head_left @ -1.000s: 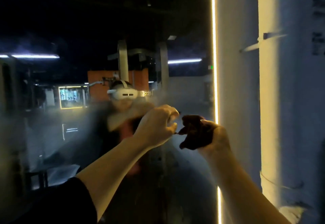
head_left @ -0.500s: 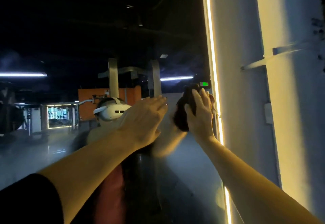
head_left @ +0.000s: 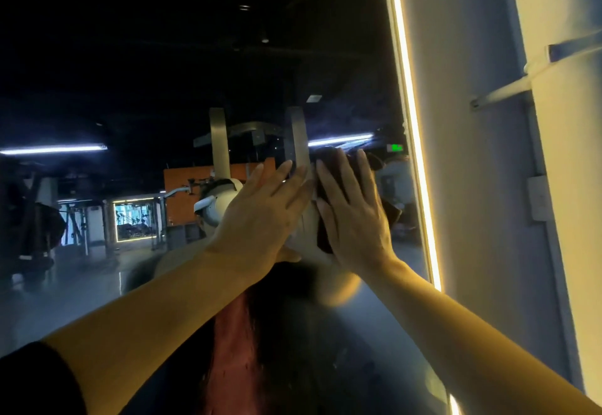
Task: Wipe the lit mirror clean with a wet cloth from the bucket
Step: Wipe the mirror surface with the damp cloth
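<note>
A tall mirror [head_left: 136, 287] fills the left and middle of the head view, with a glowing light strip [head_left: 411, 121] down its right edge. My right hand [head_left: 353, 215] presses a dark cloth [head_left: 325, 160] flat against the glass with straight, spread fingers, close to the lit edge. My left hand [head_left: 264, 215] lies beside it, fingers straight and extended toward the glass, its fingertips near the cloth's left edge. Most of the cloth is hidden under my right hand. The bucket is out of view.
A pale wall [head_left: 482, 186] stands right of the mirror, with a thick vertical pipe [head_left: 560, 154] held by a bracket [head_left: 508, 88] and a small wall plate [head_left: 539, 198]. The glass reflects a dim room with ceiling lights and an orange wall.
Both hands rose from chest height to the glass. The right hand went from gripping the bunched cloth to pressing it flat on the mirror; the left hand uncurled and straightened.
</note>
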A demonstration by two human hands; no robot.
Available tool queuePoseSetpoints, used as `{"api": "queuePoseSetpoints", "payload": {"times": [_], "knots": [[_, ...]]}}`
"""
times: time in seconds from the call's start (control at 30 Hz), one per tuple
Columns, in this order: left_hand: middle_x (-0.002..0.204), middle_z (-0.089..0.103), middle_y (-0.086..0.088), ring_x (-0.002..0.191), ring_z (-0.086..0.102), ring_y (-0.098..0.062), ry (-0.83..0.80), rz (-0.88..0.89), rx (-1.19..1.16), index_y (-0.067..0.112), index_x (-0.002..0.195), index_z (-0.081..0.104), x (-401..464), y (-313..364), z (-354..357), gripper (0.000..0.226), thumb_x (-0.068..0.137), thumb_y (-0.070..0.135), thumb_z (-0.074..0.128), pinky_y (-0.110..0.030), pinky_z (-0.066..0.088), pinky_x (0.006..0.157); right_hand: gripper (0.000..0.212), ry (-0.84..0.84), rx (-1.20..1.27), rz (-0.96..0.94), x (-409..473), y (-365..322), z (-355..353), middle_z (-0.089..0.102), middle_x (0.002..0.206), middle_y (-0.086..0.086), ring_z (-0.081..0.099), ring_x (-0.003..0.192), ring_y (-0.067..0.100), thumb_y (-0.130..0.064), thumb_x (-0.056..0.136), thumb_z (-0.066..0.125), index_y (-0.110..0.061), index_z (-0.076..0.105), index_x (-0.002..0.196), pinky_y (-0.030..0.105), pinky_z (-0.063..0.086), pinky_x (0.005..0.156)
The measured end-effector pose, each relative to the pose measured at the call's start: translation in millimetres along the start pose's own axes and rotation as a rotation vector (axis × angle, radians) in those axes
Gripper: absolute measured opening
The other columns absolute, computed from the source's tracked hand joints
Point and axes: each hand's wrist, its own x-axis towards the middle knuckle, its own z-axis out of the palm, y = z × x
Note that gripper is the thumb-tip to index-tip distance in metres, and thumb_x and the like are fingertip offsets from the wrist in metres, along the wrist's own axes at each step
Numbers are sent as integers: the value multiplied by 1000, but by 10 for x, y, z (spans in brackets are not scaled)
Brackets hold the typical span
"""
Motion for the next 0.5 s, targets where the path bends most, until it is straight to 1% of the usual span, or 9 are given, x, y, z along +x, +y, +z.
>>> {"api": "queuePoseSetpoints", "payload": {"times": [0.07, 0.17, 0.2, 0.23, 0.27, 0.33, 0.37, 0.43, 0.5], "knots": [[162, -17, -11, 150, -14, -30, -14, 8, 25, 14, 143, -24, -7, -13, 16, 108, 86, 66, 51, -50, -6, 121, 47, 70, -34, -3, 41, 206, -61, 36, 155, 18, 24, 146, 43, -26, 106, 29, -10, 39, 149, 53, 18, 121], [159, -26, -12, 148, -20, -30, -53, 14, 56, 12, 147, -26, -6, -4, 11, 108, 88, 66, 47, -51, -4, 121, 49, 163, 7, 418, 168, 513, -137, 37, 153, 23, 27, 142, 48, -24, 103, 35, -6, 39, 149, 62, 25, 115], [159, -27, -12, 148, -21, -30, -66, 15, 54, 12, 149, -24, 0, -3, 13, 108, 88, 66, 47, -51, -2, 121, 50, 192, 32, 467, 207, 457, -162, 38, 151, 25, 25, 142, 48, -23, 102, 36, -3, 39, 148, 66, 27, 112], [159, -26, -11, 148, -21, -29, -72, 16, 48, 12, 150, -22, 2, -7, 8, 107, 88, 66, 47, -51, -2, 121, 48, 237, 25, 404, 218, 330, -164, 38, 149, 27, 20, 144, 45, -19, 101, 38, -1, 40, 145, 68, 29, 110], [160, -25, -11, 148, -20, -29, -68, 12, 36, 13, 151, -20, 6, -9, 14, 107, 88, 66, 48, -51, -1, 121, 45, 270, -10, 258, 194, 194, -149, 37, 148, 26, 12, 147, 39, -16, 99, 39, -1, 40, 141, 69, 30, 108], [160, -23, -10, 149, -17, -29, -53, 3, 35, 13, 152, -18, 7, -8, 46, 106, 89, 64, 50, -52, -1, 121, 41, 194, -95, -37, 88, -11, -112, 36, 150, 19, -3, 151, 29, -15, 101, 35, -3, 41, 140, 64, 26, 113], [160, -23, -10, 149, -17, -29, -47, 0, 38, 14, 151, -18, 12, -3, 55, 105, 90, 63, 51, -52, 0, 121, 43, 131, -119, -72, 45, 10, -75, 37, 153, 18, 1, 152, 30, -19, 105, 31, -4, 43, 143, 60, 22, 117], [160, -22, -11, 149, -16, -30, -47, 7, 57, 13, 151, -19, 19, 1, 68, 107, 89, 63, 52, -52, 0, 122, 52, 105, -95, 91, 39, 169, -46, 35, 157, 16, 16, 150, 37, -32, 109, 18, -6, 41, 149, 56, 15, 122], [160, -24, -12, 149, -18, -31, -51, 4, 49, 11, 150, -21, 19, -2, 73, 109, 88, 66, 50, -52, -4, 121, 60, 102, -66, 332, 131, 365, -42, 26, 161, 16, 15, 150, 39, -41, 108, 11, -8, 33, 153, 50, -5, 123]]}}
